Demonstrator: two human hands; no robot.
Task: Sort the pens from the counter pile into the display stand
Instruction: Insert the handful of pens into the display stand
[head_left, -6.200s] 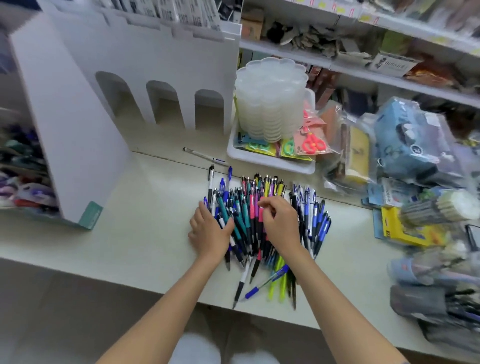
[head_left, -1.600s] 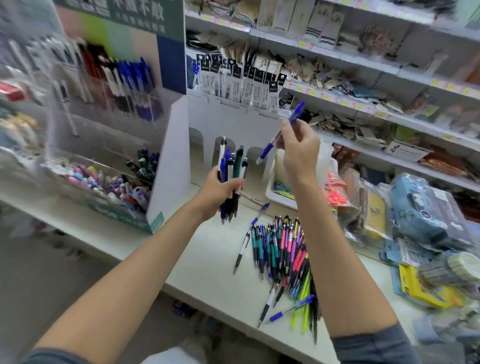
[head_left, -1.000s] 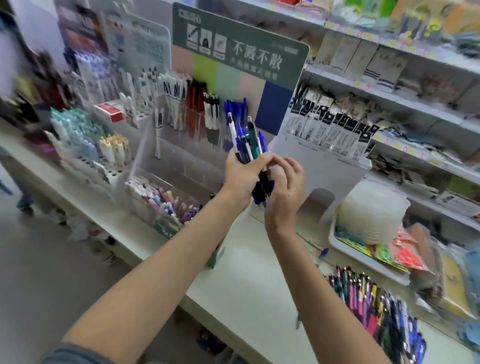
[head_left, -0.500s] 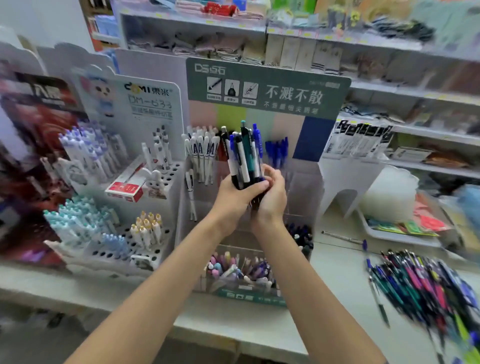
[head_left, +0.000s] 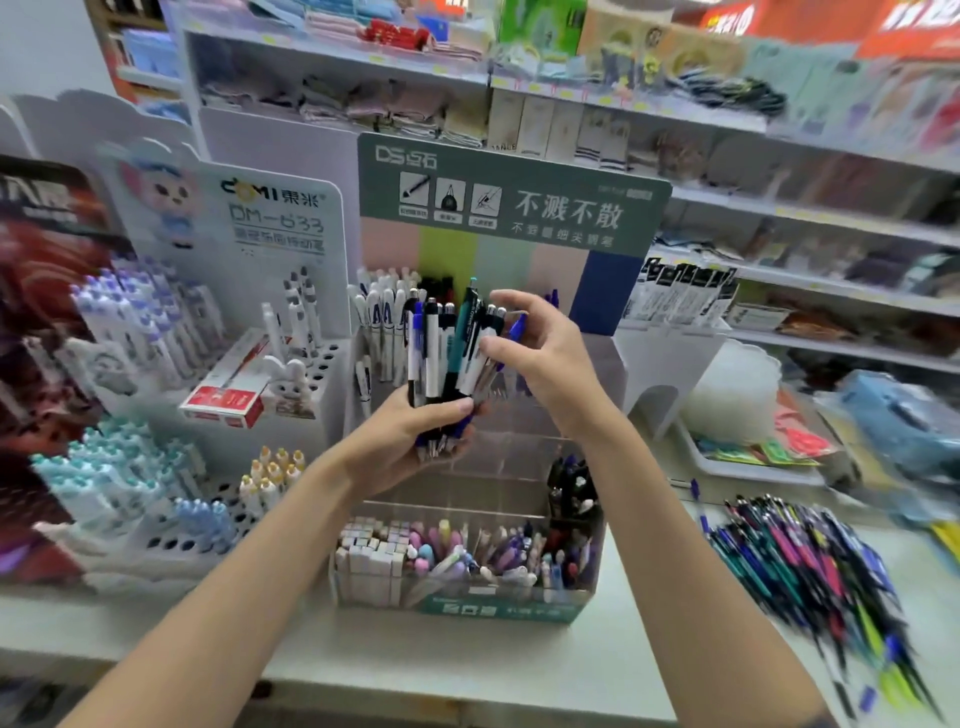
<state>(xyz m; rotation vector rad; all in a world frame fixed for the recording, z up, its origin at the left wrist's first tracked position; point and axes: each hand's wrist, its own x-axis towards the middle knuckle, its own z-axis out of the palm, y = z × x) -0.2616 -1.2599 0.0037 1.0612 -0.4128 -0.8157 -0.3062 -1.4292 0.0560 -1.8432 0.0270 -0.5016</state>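
Left hand (head_left: 410, 441) grips an upright bundle of white, blue and teal click pens (head_left: 447, 353), tips down, directly above the clear tiered display stand (head_left: 519, 457). Right hand (head_left: 540, 353) curls at their tops, and I cannot tell whether it holds one. The heap of mixed coloured pens (head_left: 805, 561) lies on the counter to the right.

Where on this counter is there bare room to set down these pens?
Bare counter lies in front of the clear display stand, towards the near edge. Crowded: the pen pile on the right, white pen racks on the left.

white shop shelves (head_left: 571, 106) behind a pale counter (head_left: 467, 670) — packed with goods (head_left: 395, 111), blurred, perhaps socks.
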